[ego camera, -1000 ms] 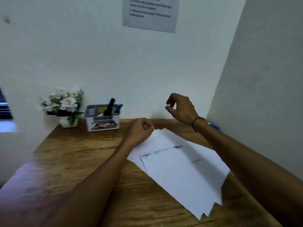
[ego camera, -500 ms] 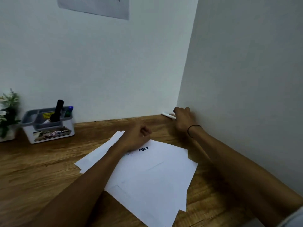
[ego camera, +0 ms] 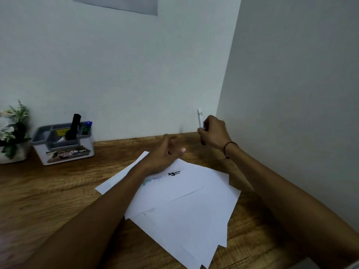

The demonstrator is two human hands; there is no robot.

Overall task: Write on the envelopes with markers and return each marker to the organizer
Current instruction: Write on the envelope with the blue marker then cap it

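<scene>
White marker (ego camera: pixel 199 117): held nearly upright in the right hand, its upper end pointing up in front of the wall corner, lifted clear of the tabletop; the lower end shows dark below the fist.
Right hand (ego camera: pixel 213 133): fingers closed around the white marker's lower part, raised above the far right of the tabletop; a dark cord bracelet (ego camera: pixel 229 146) sits on the wrist.
Left hand (ego camera: pixel 165 152): holds nothing, fingers loosely curled and part open, resting at the far edge of the envelopes, near the right hand but apart from it.
Envelopes (ego camera: pixel 184 200): several white ones lie overlapped and fanned on the tabletop; the upper one carries a black scribble and fainter teal and blue marks just beside the left wrist.
Organizer (ego camera: pixel 64 148): grey and white with compartments, at the back left against the wall, well apart from both hands.
Markers in organizer: a black marker (ego camera: pixel 74 123) leans upright, with a blue-capped marker (ego camera: pixel 86 126) just beside it on the right.
Tabletop (ego camera: pixel 38 191): brown wood grain.
Flower pot (ego camera: pixel 11 133): white flowers and greenery at the left edge, beside the organizer.
Wall sheet (ego camera: pixel 116 3): grey paper, cut off by the top edge.
</scene>
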